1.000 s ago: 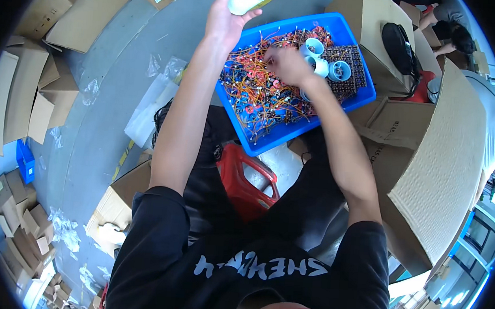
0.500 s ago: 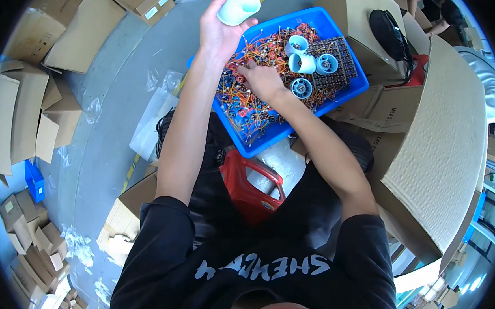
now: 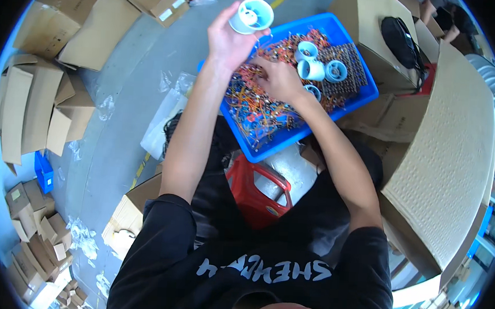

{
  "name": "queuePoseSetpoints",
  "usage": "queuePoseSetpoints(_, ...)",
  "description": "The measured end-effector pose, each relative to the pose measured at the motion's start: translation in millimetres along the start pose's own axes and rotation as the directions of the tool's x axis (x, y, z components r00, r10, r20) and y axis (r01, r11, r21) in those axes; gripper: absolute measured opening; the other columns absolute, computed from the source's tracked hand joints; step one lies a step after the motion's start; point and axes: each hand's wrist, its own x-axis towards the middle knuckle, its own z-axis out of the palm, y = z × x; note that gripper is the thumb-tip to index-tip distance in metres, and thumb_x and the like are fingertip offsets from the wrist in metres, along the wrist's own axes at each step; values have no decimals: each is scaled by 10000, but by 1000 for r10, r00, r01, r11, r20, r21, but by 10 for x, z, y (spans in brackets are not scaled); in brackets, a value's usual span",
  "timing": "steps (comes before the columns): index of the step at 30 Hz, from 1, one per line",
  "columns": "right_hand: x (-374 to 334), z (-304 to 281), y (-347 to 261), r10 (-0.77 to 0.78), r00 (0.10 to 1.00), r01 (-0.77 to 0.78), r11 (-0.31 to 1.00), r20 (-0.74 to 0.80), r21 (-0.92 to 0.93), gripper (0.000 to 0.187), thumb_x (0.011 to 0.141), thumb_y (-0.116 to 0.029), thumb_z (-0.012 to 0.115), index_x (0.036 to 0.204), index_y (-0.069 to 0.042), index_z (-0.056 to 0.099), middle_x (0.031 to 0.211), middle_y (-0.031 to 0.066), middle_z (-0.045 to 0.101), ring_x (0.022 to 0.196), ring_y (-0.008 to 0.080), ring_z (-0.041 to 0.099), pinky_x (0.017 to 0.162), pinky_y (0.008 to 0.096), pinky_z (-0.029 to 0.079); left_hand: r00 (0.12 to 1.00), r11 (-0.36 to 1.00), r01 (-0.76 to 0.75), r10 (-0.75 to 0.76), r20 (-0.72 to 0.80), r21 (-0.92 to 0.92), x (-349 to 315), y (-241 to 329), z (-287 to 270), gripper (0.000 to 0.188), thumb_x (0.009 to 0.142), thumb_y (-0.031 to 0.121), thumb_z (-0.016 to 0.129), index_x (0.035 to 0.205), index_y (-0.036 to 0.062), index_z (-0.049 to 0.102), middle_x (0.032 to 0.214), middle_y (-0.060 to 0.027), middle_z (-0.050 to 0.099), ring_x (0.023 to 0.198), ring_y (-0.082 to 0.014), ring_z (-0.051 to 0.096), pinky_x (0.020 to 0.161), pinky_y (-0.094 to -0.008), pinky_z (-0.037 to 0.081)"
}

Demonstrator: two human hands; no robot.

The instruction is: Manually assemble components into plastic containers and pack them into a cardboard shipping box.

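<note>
Sorting small wire parts, seated over a blue plastic bin (image 3: 357, 99).
Left hand (image 3: 227, 40) had raised its gripped pale-blue plastic spool (image 3: 250, 15) higher; right hand (image 3: 280, 80), fingers curled, kept picking through orange wire pieces (image 3: 256, 112) beneath it.

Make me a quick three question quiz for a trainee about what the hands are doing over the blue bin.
1. True or false: the left hand holds a white spool above the blue bin.
2. Where is the right hand? A) in the tangle of small orange wired parts B) on the red stool
3. What lies in the bin's far part?

Key: 1 true. 2 A. 3 More white spools.
</note>
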Motion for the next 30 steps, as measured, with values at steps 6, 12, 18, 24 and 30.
queuePoseSetpoints(6,-39,-441,179,-8,1000,15,955,-26,296,333,772,-47,579,1102,-53,624,808,169,660,699,262,658,649,362,511,981,993,8,15,195,-115,58,-69,-50,390,887,367,485,1074,33,561,1071,-132,576,1005,-293,528,747,-411,435)
queuePoseSetpoints(12,-260,-1186,-262,139,878,159,819,-458,551,185,907,-27,524,1060,3,624,833,55,624,694,90,573,616,237,473,962,985,-34,77,262,-167,77,38,-208,374,877,356,463,1001,26,589,1016,-119,572,975,-274,530,766,-390,427)
queuePoseSetpoints(18,-396,-1351,-473,113,738,402,718,-665,568,195,893,-24,586,1084,5,614,898,61,611,679,74,562,583,201,458,984,983,-175,174,-29,-48,4,-69,90,335,868,322,457,951,28,593,974,-119,578,941,-266,550,790,-382,436)
queuePoseSetpoints(24,-266,-1227,-506,-14,712,360,866,-702,348,195,869,1,609,1063,6,625,910,73,619,662,76,574,548,202,460,990,988,-139,137,-40,-68,-53,-143,171,330,860,308,452,948,18,584,945,-120,580,919,-252,570,814,-359,458)
queuePoseSetpoints(30,-210,-1205,-543,-66,710,362,888,-701,284,182,855,11,616,1035,-5,642,894,75,635,636,87,578,535,209,462,992,991,-126,127,-1,-32,-58,-189,158,336,867,324,448,963,37,595,969,-100,603,925,-226,570,819,-359,438)
